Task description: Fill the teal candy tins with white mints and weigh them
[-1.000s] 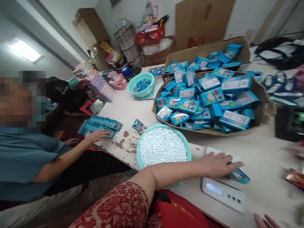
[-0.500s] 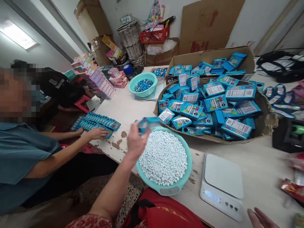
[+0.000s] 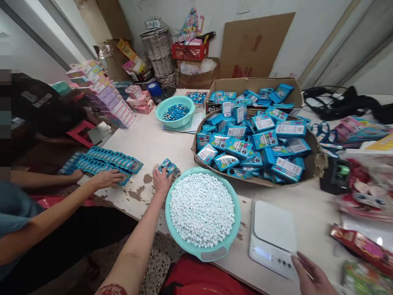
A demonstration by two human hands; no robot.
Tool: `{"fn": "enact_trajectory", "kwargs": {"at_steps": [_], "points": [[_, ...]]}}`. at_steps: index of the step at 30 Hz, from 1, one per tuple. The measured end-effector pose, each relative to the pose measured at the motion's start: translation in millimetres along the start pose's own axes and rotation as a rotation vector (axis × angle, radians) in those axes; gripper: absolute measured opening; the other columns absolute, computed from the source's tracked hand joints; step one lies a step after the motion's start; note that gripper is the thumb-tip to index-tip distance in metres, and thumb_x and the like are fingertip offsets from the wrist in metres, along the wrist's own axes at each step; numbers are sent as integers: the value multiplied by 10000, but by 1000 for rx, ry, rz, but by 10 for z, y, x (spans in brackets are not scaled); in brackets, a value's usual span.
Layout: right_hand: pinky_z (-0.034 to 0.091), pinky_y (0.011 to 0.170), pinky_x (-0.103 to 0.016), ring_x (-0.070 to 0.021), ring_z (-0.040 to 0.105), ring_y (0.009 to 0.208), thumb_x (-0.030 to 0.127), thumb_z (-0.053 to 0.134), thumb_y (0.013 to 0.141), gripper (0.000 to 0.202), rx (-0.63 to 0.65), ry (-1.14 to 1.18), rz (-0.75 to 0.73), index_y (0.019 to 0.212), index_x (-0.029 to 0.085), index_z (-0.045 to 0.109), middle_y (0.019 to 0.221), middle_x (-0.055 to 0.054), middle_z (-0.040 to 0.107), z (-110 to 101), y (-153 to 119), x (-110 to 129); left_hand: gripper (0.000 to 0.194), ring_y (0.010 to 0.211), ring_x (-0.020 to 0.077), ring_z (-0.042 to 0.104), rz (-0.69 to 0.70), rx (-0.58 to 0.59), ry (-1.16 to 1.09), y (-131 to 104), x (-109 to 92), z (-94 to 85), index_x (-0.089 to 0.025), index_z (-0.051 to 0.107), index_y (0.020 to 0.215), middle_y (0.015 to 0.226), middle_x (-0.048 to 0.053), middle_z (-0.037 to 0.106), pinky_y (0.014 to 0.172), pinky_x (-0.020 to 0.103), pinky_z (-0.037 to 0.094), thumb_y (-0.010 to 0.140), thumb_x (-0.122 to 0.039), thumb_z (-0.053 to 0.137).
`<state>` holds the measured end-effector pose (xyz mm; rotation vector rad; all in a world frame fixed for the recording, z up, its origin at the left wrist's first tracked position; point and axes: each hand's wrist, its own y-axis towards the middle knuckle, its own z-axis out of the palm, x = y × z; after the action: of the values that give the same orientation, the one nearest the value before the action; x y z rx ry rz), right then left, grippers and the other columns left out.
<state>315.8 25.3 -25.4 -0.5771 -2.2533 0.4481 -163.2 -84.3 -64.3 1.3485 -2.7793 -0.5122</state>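
Observation:
My left hand (image 3: 161, 180) is at the table left of the bowl, its fingers closed round a small blue candy box (image 3: 171, 168). Right beside that box is another blue one, partly hidden by the fingers. A turquoise bowl (image 3: 168, 229) full of small white candies (image 3: 202, 209) stands in front of me. My right hand (image 3: 311, 276) has its thumb and fingers apart at the front right corner of a white digital scale (image 3: 274, 225); I cannot tell if it touches the scale. Nothing shows in that hand.
Cardboard boxes (image 3: 316, 157) heaped with blue candy boxes (image 3: 264, 139) stand behind the bowl. Farther back is a bowl of blue wrapped candies (image 3: 175, 112). At left, a co-worker's hand (image 3: 107, 178) rests by rows of blue boxes (image 3: 113, 157). Packaged goods (image 3: 365, 250) lie at right.
My left hand has moved left and down to the table with the blue box. My right hand has come in closer to the scale. The view has shifted to the right.

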Motion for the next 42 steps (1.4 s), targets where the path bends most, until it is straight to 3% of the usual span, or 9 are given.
{"fn": "enact_trajectory", "kwargs": {"at_steps": [6,11,14,17,22,26,32,38,42], "points": [[506,787,-440,-288,628,878,576,591,663,544,-35,129,-421,988,142,631,1034,-137,638,255,102,110,461,1164,322,436,54,44,-103,111,90,8,-126,497,1229,1249,185,467,975,450,370,803,-279,582],[483,863,-439,-255,568,1019,479,545,819,416,-125,105,-1021,1114,189,588,1074,-118,615,567,272,940,431,1177,265,465,94,-138,-371,-267,-128,-291,-145,458,1255,1218,159,514,1000,414,376,892,-377,441],[422,958,-461,-274,513,1142,495,544,824,463,10,-30,-1244,1185,206,559,1181,-128,588,792,461,1490,479,1238,245,430,308,40,-471,-601,-362,-384,-168,394,1323,1306,141,481,1032,408,359,911,-413,391],[450,909,-455,-307,529,1133,515,603,770,543,280,-289,-1257,1219,214,555,1211,-123,594,988,666,1861,558,1335,277,302,409,265,-408,-775,-564,-355,-175,345,1374,1421,141,372,1074,463,291,899,-462,405],[507,724,-371,-266,642,858,483,719,652,553,482,-451,-1140,1140,241,624,1088,-71,672,1039,868,2055,564,1283,272,351,353,347,-370,-751,-820,-285,-189,456,1304,1370,122,420,1070,437,297,841,-507,511],[512,683,-359,-241,649,762,487,734,627,505,462,-323,-1111,1055,231,659,1006,-53,695,929,868,2010,443,1107,260,458,357,344,-367,-758,-1058,-287,-219,595,1142,1180,92,531,962,408,388,786,-484,605],[509,802,-401,-277,633,952,543,604,744,477,292,-55,-1213,1065,191,637,1054,-104,671,920,827,1879,186,895,210,506,415,299,-326,-810,-1241,-298,-212,657,918,916,59,572,828,349,414,818,-352,585],[506,819,-395,-256,637,918,528,591,762,433,144,25,-1270,1018,182,646,991,-109,680,893,640,1906,200,805,196,522,453,265,-219,-769,-1279,-280,-208,668,820,822,61,591,740,308,410,860,-309,500],[496,817,-391,-235,627,876,462,700,692,428,-62,309,-1116,1000,168,657,949,-88,674,661,368,1859,222,765,173,546,414,290,-216,-766,-1302,-310,-224,676,802,796,44,610,668,269,409,865,-321,487]]}}
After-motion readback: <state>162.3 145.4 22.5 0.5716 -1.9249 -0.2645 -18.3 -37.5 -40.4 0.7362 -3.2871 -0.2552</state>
